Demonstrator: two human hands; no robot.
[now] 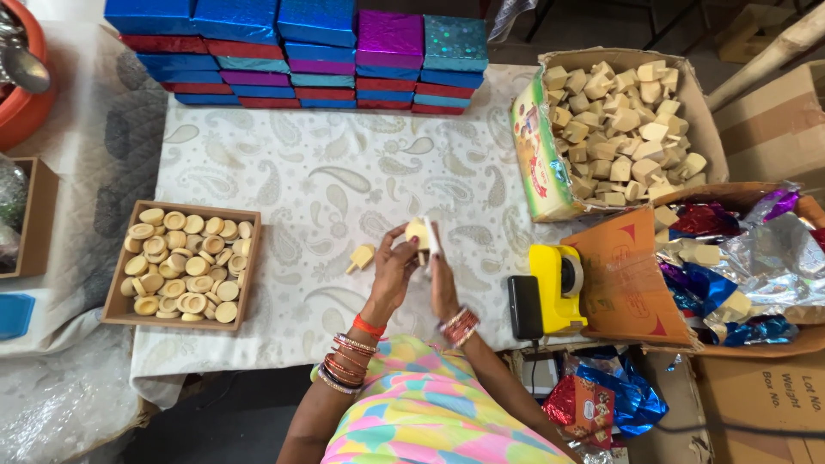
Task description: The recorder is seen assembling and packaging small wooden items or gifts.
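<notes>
Both of my hands are meeting over the middle of the table: my left hand (394, 265) is pinching a small pale wooden block (418, 233) at its fingertips, and my right hand (442, 277) is closing on the same piece from the other side, its fingers also pressing a thin white strip (432, 238) against the block's edge. I am holding the block just above the paisley tablecloth (326, 189), not resting it there. Just to the left of my left hand, a second pale wooden piece (361, 256) with a short peg is lying loose on the cloth. Farther left, a shallow wooden tray (114, 292) is sitting full of round pale discs (185, 266). To the right of my hands, a yellow tape dispenser (557, 288) is standing beside a black box (523, 306). Beyond it, an open cardboard carton (537, 146) is holding a heap of pale wooden blocks, and another carton (627, 275) nearer me is holding crumpled shiny foil wrappers (756, 258). Along the far edge of the table, stacks of glossy blue, red and purple boxes (301, 51) are standing in a row.
</notes>
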